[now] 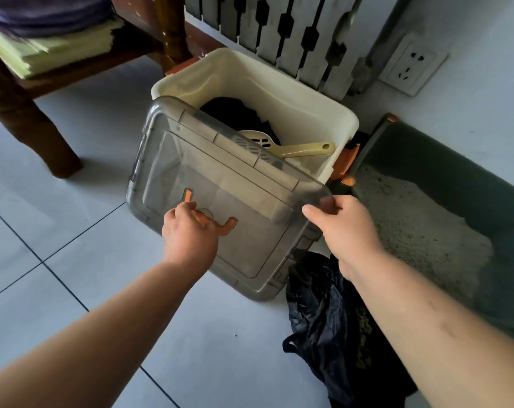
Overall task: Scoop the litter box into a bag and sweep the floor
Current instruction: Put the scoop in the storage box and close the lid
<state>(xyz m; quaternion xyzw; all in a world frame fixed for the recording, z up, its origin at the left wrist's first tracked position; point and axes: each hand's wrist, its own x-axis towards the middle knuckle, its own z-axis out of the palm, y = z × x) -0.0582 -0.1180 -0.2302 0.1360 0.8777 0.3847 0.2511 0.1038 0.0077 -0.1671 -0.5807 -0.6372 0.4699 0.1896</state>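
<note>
Left hand [188, 228]: one; fingers curled round the orange handle [220, 220] on top of the lid.
Right hand [338, 222]: one; pinches the lid's right corner, thumb on top.
Lid [220, 184]: one, grey, translucent; held tilted over the near half of the bin, which it screens from view.
Bin [294, 92]: one, cream plastic, open at its far half; stands on the floor. Landmark for the entries below.
Scoop [294, 150]: one, yellow, slotted; lies inside the bin, with its handle bare and its head partly under the lid's far edge.
Dark material [235, 113]: inside the bin, behind the scoop; kind cannot be told.
Latches: two, orange; one on the bin's right side [345, 163], one on its far left [179, 69].
Litter box [441, 160]: one, dark green, just right of the bin along the wall; holds pale grey litter [411, 225].
Bag [323, 313]: one, black, crumpled on the floor near and to the right of the bin, beside the litter box.
Radiator [294, 33]: one, grey, directly behind the bin.
Wall socket [411, 64]: one, white, behind and right of the bin.
Wooden shelf [126, 51]: one, left of and behind the bin; carries a green stack [43, 51] with purple folded items [43, 10] on top.
Floor [73, 275]: pale tiles with dark joints.
</note>
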